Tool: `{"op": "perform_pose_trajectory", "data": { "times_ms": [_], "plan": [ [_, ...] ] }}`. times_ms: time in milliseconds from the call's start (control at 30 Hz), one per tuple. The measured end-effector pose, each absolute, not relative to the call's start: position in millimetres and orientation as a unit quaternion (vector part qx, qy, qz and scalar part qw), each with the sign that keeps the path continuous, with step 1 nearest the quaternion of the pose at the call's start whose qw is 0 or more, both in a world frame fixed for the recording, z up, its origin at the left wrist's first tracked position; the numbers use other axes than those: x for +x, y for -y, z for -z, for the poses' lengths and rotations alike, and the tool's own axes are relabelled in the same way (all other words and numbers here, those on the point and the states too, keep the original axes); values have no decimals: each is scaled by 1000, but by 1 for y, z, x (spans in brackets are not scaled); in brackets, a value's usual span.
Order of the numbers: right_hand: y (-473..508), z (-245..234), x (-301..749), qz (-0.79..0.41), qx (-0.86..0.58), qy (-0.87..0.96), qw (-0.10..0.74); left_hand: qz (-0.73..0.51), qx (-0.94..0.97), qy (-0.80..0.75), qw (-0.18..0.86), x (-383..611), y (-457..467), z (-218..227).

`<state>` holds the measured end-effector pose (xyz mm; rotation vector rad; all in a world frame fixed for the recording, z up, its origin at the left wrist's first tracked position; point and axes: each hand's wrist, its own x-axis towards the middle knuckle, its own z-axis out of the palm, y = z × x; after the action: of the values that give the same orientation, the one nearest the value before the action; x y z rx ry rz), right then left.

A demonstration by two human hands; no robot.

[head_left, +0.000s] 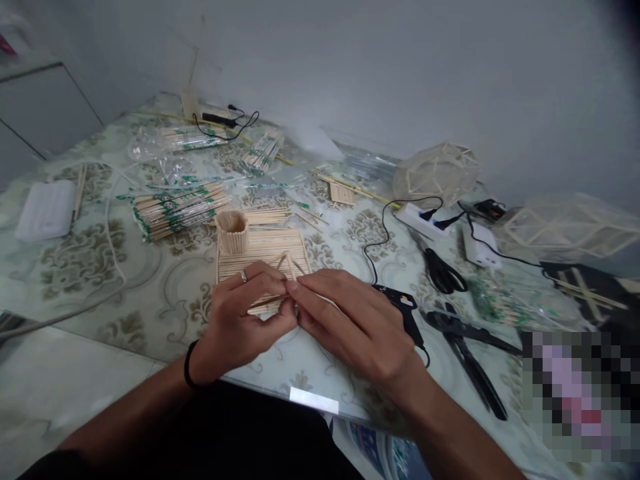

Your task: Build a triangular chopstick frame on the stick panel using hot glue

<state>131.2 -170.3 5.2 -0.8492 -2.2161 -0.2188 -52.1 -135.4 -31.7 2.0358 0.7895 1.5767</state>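
My left hand [240, 320] and my right hand [350, 320] meet over the near edge of a flat mat of wooden sticks [263, 250] on the glass table. Both pinch thin wooden sticks [287, 263] between thumb and fingertips, and the stick ends poke up between the hands. The left hand wears a ring and a black wristband. A small round cup made of sticks [233, 231] stands on the mat's far left corner.
A black glue gun [403, 310] lies right beside my right hand, its cable running to a white power strip [420, 220]. Black scissors [443, 270] and pliers [470, 357] lie further right. Packs of wrapped chopsticks [175, 208] sit at the left. Stick-frame polyhedra [437, 172] stand at the back.
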Motion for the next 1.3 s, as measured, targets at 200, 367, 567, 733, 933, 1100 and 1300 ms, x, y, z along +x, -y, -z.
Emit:
{"op": "perform_pose_trajectory", "data": {
  "times_ms": [200, 367, 567, 733, 933, 1100, 1300],
  "plan": [
    [168, -4, 131, 98, -323, 865, 372, -514, 780, -279, 224, -59, 131, 18],
    [166, -2, 133, 53, -318, 858, 399, -496, 784, -274, 252, -63, 129, 12],
    [166, -2, 139, -39, -335, 838, 429, -483, 784, -268, 283, -65, 128, 10],
    [166, 6, 133, -48, -350, 806, 475, -477, 791, -269, 271, -66, 128, 10],
    [166, 15, 125, -53, -359, 777, 514, -458, 795, -275, 286, -67, 127, 7],
    [168, 14, 126, -126, -390, 747, 524, -460, 794, -262, 298, -68, 128, 8],
    [168, 10, 125, -190, -424, 714, 523, -480, 773, -260, 322, -71, 128, 12]
  ]
}}
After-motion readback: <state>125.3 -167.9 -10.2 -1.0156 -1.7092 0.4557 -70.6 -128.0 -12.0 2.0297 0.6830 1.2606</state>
